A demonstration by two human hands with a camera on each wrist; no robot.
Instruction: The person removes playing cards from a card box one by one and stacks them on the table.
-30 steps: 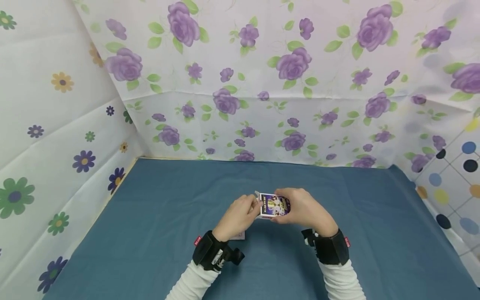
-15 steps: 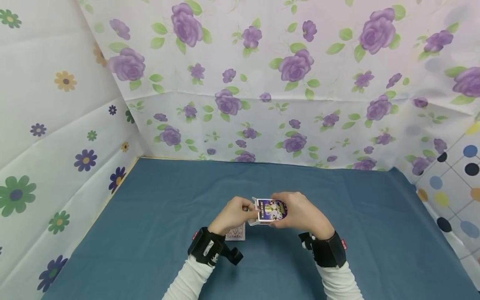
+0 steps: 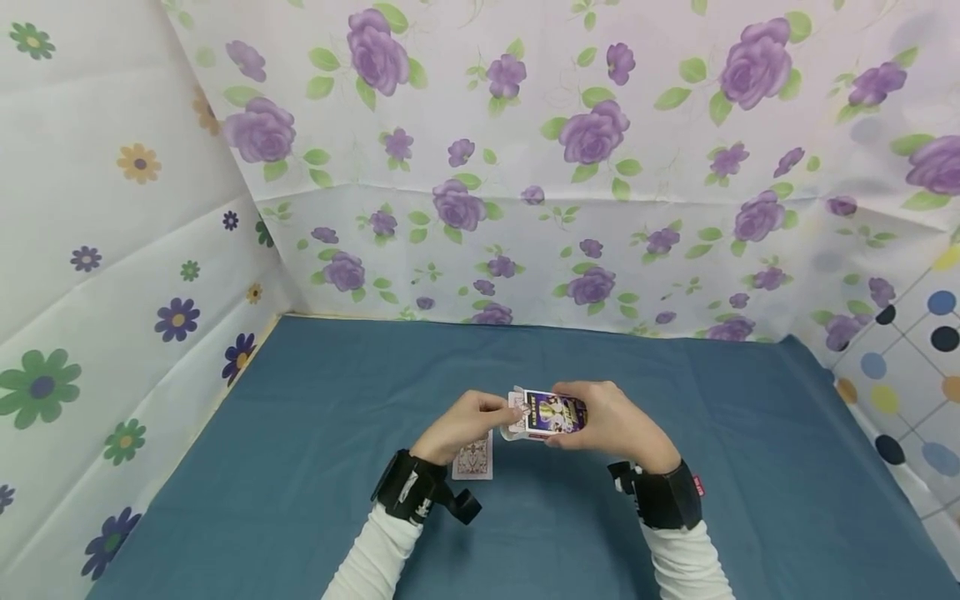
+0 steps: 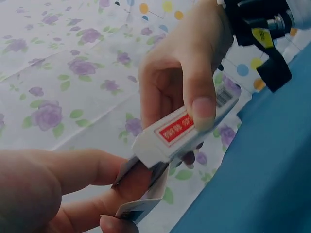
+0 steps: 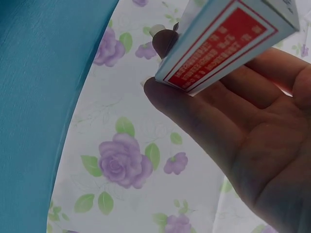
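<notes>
In the head view my right hand point(image 3: 611, 421) grips a playing card box point(image 3: 555, 412) with a purple printed front, held above the table. The right wrist view shows the red panel on the side of the box point(image 5: 218, 46), with my fingers wrapped around it. My left hand point(image 3: 468, 421) is at the box's open left end, where a pink patterned card back shows between the white flaps. The left wrist view has my left fingers point(image 4: 136, 184) in the opening, pinching cards there. A playing card point(image 3: 472, 458) with a patterned back lies on the table below the left hand.
A blue cloth point(image 3: 337, 392) covers the table. White floral sheeting point(image 3: 525, 167) stands behind it, with more sheeting on the left and right. Both wrists carry black camera straps point(image 3: 408, 487).
My left hand has shifted slightly left, uncovering more of the card on the table. Patterned card back now shows at the box's open end. The right hand keeps its grip on the box.
</notes>
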